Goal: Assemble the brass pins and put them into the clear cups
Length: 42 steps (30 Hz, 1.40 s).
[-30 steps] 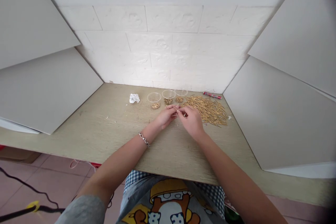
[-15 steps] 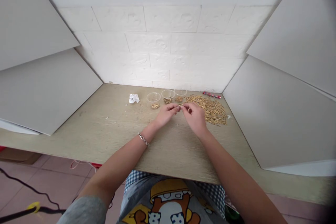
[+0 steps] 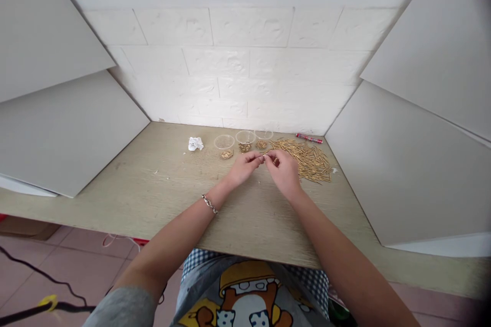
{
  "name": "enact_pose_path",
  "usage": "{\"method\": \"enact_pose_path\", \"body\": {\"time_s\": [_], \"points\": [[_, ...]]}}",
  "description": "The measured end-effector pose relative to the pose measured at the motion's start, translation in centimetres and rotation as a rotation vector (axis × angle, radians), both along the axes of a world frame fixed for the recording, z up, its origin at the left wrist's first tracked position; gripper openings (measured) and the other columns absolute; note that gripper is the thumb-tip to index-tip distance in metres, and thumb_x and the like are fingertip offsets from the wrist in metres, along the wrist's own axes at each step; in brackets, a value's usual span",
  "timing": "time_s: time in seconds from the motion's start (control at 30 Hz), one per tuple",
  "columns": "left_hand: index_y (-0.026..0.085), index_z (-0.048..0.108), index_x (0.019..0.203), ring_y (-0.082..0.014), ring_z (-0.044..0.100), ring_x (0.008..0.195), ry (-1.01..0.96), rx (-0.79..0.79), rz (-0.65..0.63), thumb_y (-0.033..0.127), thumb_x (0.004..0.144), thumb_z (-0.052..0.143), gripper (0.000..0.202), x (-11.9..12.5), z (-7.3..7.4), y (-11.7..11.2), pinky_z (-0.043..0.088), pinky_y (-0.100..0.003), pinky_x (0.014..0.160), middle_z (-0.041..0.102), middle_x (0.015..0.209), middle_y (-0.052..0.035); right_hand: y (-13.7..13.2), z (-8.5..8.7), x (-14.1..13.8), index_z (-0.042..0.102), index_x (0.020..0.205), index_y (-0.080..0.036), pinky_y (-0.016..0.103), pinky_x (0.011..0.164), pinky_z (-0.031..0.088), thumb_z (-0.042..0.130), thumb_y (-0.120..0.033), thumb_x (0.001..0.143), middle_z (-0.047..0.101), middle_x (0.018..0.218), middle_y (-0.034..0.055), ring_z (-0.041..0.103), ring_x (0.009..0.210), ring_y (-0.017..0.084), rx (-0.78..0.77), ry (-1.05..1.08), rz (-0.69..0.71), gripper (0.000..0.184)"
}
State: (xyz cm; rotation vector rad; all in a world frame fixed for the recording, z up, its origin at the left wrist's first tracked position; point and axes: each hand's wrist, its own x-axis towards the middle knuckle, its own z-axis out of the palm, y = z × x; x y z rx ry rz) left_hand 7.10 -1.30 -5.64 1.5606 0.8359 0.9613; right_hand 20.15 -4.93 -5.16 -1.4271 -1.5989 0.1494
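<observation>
My left hand and my right hand meet above the table, fingertips pinched together and touching or nearly so. Something tiny sits between them, too small to make out. Right beside and behind my right hand spreads a large pile of thin gold-coloured metal pins, which the hand partly hides. Beyond my left hand lie a small heap of gold-coloured parts, a second heap and a third heap, each in front of or at a clear round plastic container.
Clear round containers stand along the back, near the white brick-patterned wall. A crumpled white tissue lies left of them; a red tube lies at the back right. Grey panels flank the wooden table.
Both hands keep almost the same place and pinch, with only a slight shift of the fingers. The piles and containers have not moved.
</observation>
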Motion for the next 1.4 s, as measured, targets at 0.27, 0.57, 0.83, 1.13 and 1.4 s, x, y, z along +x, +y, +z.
{"method": "enact_pose_path", "body": {"time_s": [0.27,0.57,0.83,1.13,1.4], "points": [[0.015,0.064,0.072,-0.0111,0.047,0.068,0.014,-0.001,0.008,0.032,0.073,0.056,0.019,0.1,0.3,-0.2,0.035,-0.023,0.067,0.058,0.07,-0.0002,0.0,0.0,0.0,0.059,0.07,-0.018,0.027,0.058,0.038,0.05,-0.027,0.076,0.061,0.071,0.0031,0.049,0.058,0.013,-0.012,0.016,0.002,0.015],[0.019,0.066,0.074,-0.0158,0.047,0.071,0.23,0.328,0.071,0.032,0.078,0.053,0.019,-0.8,0.4,0.2,0.035,-0.026,0.073,0.057,0.07,-0.0028,0.3,-0.3,0.3,0.061,0.076,-0.018,0.027,0.062,0.04,0.048,-0.025,0.078,0.063,0.076,0.0034,0.052,0.061,0.014,-0.027,-0.013,0.067,0.015],[0.021,0.065,0.078,-0.0194,0.047,0.079,0.319,0.47,0.051,0.031,0.078,0.052,0.017,-1.4,0.4,0.4,0.032,-0.031,0.083,0.052,0.073,-0.0052,0.6,-0.6,0.6,0.061,0.077,-0.019,0.027,0.062,0.04,0.048,-0.026,0.078,0.062,0.076,0.0033,0.052,0.063,0.014,-0.039,-0.05,0.117,0.015],[0.02,0.063,0.083,-0.0216,0.048,0.085,0.604,0.697,0.054,0.026,0.084,0.04,0.023,-1.7,0.3,0.5,0.031,-0.033,0.084,0.055,0.081,-0.0088,0.6,-0.6,0.7,0.061,0.076,-0.019,0.027,0.062,0.04,0.048,-0.025,0.078,0.061,0.075,0.0028,0.051,0.062,0.013,-0.061,-0.047,0.14,0.015],[0.019,0.061,0.09,-0.0215,0.048,0.089,0.808,0.867,0.075,0.021,0.085,0.035,0.027,-1.8,0.1,0.5,0.032,-0.033,0.082,0.057,0.086,-0.0096,0.7,-0.7,0.8,0.061,0.077,-0.019,0.027,0.062,0.041,0.047,-0.026,0.078,0.061,0.077,0.0034,0.052,0.064,0.014,-0.067,-0.03,0.16,0.015]]}}
